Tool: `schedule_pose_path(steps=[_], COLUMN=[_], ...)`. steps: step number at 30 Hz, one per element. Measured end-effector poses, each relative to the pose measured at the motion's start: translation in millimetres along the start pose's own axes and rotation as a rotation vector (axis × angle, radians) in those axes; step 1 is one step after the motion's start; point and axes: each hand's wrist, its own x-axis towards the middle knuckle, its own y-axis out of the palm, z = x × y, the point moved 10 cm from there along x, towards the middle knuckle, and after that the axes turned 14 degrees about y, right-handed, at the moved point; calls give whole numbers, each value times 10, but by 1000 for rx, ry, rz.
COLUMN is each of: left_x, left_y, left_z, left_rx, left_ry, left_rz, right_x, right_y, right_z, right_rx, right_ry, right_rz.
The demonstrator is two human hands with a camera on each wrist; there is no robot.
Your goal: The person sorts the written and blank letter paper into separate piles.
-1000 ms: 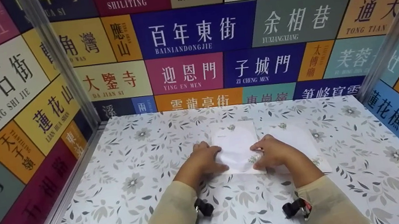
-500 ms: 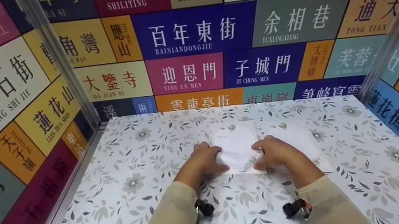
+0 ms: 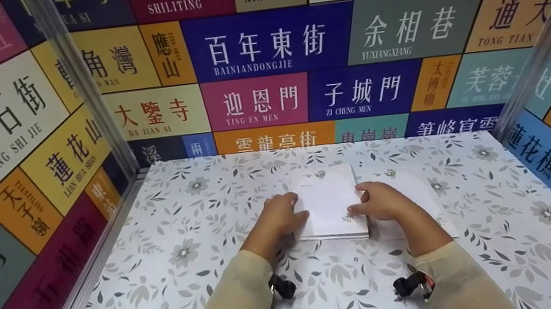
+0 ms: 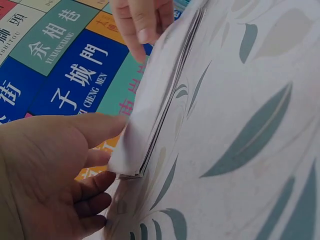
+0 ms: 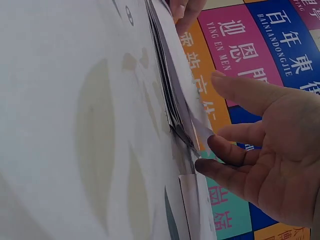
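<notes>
The left hand (image 3: 279, 216) pinched a white rectangular paper stack (image 3: 326, 201), on or just above the white leaf-patterned table (image 3: 337, 288); the right hand (image 3: 382, 201) touched its edge with loosely spread fingers. It seemed gathered, not quite flush; 1 white sprig-printed paper (image 3: 417, 196) lay outside it, rightward.

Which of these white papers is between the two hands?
The left one: the stack of sheets, with the left hand and right hand at its opposite sides. The other paper lies to its right, partly hidden by the right hand.
</notes>
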Motion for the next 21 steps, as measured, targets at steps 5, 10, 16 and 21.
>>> schedule_pose_path(steps=[5, 10, 16, 21], left_x=[-12, -69, -198, -287], left_y=[-101, -229, -378, -523], left_z=[55, 139, 359, 571], left_rx=[-99, -225, -324, -351], left_ry=[-77, -74, -153, -207], left_rz=[-126, -236, -285, -326], right_x=[22, 17, 5, 11], right_y=[-68, -52, 58, 186], right_z=[-66, -32, 146, 384], right_rx=[180, 368, 459, 545], right_ry=[83, 133, 154, 147], right_rz=[-44, -56, -56, -56])
